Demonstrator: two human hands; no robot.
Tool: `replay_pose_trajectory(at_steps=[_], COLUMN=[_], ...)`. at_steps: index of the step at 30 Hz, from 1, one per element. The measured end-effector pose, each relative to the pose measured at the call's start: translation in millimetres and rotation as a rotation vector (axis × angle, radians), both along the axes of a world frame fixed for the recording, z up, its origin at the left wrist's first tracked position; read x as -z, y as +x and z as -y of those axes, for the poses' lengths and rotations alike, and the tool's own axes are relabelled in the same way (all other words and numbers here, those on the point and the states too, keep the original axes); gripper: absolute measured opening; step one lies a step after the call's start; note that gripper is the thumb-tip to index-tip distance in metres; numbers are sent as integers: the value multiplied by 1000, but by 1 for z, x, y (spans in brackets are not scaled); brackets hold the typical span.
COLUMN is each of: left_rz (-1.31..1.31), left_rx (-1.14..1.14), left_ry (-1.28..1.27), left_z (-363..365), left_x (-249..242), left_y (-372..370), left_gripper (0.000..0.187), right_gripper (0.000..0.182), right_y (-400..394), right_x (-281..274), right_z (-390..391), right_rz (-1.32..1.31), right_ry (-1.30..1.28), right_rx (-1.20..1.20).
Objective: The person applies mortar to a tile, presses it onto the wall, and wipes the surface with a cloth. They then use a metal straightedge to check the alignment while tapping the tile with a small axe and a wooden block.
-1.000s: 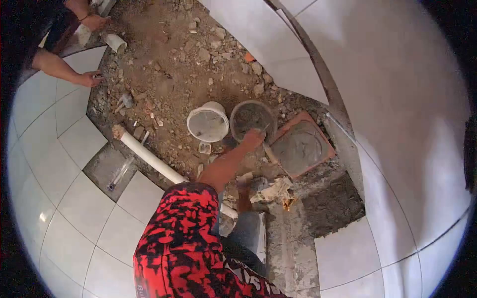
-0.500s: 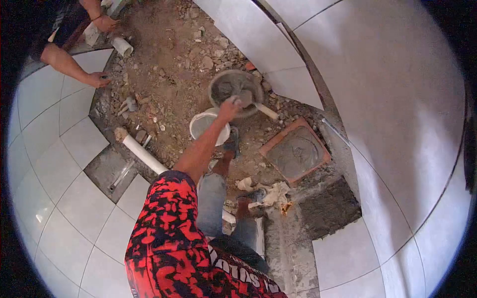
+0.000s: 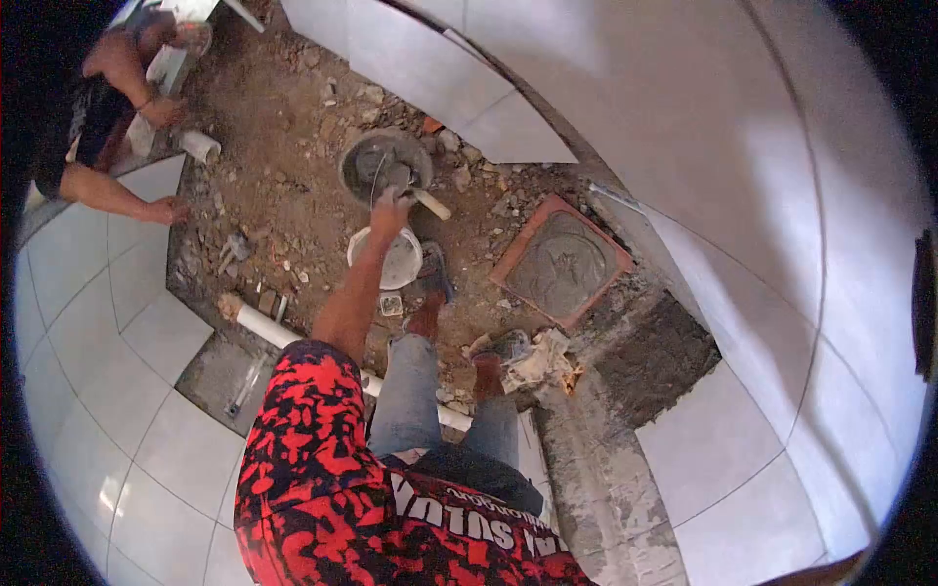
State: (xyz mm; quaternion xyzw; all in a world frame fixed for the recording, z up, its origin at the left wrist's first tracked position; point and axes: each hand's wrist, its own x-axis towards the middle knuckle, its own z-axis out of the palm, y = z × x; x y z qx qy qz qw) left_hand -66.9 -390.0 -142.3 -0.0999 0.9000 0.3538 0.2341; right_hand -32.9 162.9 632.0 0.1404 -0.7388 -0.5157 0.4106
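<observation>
My left hand [image 3: 392, 207], at the end of a red-and-black patterned sleeve, reaches forward with its fingers curled. I cannot tell what they hold. The hand is at the near rim of a round dark basin [image 3: 348, 181] with wet grey mortar in it, just beyond a white bucket [image 3: 402, 266]. A thin curved line shows beside the fingers, over the basin. Right of the hand, a tool with a pale handle [image 3: 431, 204] rests across the basin's rim. My right hand is out of view.
A co-worker's hand [image 3: 168, 209] is near the tile edge at the upper left. A brick-red square frame [image 3: 505, 262] holds wet mortar on the right. A white pipe [image 3: 262, 325] crosses the rubble floor. Pale tiles [image 3: 181, 439] border the dirt, and cloth or paper scraps [image 3: 540, 359] lie near my foot.
The view has shifted, so the basin and bucket appear further left. My left hand stays by the basin's near rim. The co-worker's body shows more at the upper left.
</observation>
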Motion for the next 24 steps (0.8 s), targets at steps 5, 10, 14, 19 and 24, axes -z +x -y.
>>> replay_pose_trajectory(at_steps=[5,10,14,19,24], left_rz=[342,131,-4,255,-257], left_rx=[191,433,563,-1,1159], left_ry=[193,233,241,410,-140], left_z=[-45,-78,-71,-22,115], left_x=[-28,-119,-203,-275,-177], left_y=[45,93,124,220,334], left_gripper=[42,44,44,27,28], right_gripper=[49,43,38,27,43], right_y=[-4,8,39,183,511], right_x=[10,38,89,234,541], right_z=[-3,-20,-37,22,89], right_rz=[-36,147,233,282,627], right_ry=[1,-264,-654,-1308,-2230], right_rx=[47,45,46,-283,954])
